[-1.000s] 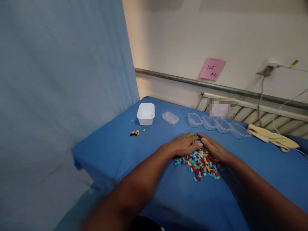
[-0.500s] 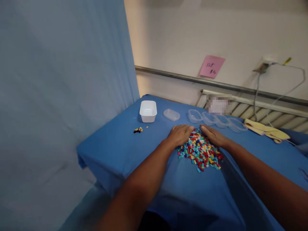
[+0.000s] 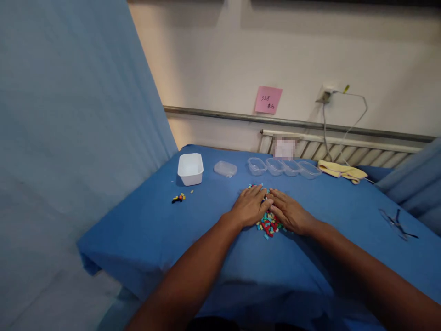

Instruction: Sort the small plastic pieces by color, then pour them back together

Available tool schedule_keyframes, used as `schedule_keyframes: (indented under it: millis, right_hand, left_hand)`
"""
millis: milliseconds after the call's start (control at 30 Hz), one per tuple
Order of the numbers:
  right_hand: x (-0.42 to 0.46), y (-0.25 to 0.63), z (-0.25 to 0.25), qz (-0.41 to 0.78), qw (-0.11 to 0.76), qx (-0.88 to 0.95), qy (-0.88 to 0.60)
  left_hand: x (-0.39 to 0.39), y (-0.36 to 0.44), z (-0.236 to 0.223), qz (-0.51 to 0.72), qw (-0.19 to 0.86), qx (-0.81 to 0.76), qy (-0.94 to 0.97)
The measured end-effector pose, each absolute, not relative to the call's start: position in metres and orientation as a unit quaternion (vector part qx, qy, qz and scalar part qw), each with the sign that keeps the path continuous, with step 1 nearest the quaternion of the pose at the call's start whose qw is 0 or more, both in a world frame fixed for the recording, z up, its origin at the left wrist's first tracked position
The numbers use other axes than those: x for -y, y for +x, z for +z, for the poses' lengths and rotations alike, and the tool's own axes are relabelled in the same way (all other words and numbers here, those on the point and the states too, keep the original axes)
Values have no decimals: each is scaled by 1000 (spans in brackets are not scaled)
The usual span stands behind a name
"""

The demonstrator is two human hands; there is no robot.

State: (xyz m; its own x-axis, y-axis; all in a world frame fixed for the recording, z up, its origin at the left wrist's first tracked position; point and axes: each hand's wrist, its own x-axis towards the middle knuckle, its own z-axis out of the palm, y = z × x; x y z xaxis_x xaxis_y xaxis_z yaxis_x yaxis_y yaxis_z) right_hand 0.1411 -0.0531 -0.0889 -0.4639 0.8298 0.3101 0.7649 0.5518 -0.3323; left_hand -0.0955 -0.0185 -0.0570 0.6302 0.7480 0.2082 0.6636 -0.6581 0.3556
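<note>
Both my hands lie palm down over a pile of small colourful building bricks [image 3: 269,225] on the blue-covered table [image 3: 144,243]. My left hand [image 3: 251,205] rests on the pile's left part, fingers stretched out and pointing away from me. From the right, my right hand [image 3: 291,212] lies flat with its fingers extended; its thumb comes close to my left thumb. Most of the pile is hidden beneath the hands, with bricks showing at the near edge and a few past the fingertips. Neither hand grasps anything.
A white tub [image 3: 190,170] stands at the back left, with a few black and yellow bricks [image 3: 179,198] before it. A clear lid [image 3: 225,169] and several clear containers [image 3: 257,167] line the back. A yellow cloth [image 3: 342,171] and glasses [image 3: 398,224] lie right.
My hands have come from the pile's far sides to on top of it, closer together, covering more bricks. The camera view has turned to the right.
</note>
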Motion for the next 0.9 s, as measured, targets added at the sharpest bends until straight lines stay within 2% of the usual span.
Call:
schedule_keyframes:
  millis: [133, 233, 367, 500, 633, 767, 900]
  right_hand:
    - [58, 150, -99, 82, 251, 830, -492]
    - [58, 157, -100, 91, 292, 776, -552]
    - [55, 145, -106, 112, 298, 715, -623]
    - [48, 100, -99, 125, 276, 745, -595]
    - [42, 80, -77, 166, 281, 764, -557]
    - [38, 120, -72, 188, 330, 778, -501]
    - [31, 190, -81, 191, 360, 736, -542]
  left_hand:
    - [27, -83, -50, 206, 66, -410, 886]
    - [25, -85, -49, 252, 61, -429, 865]
    - [13, -94, -57, 242, 78, -493, 832]
    - [1, -93, -65, 213, 120, -487, 839]
    - [-1, -98, -59, 239, 158, -506, 814]
    - [19, -116, -48, 215, 138, -534, 806]
    - [50, -118, -43, 142, 96, -522, 836]
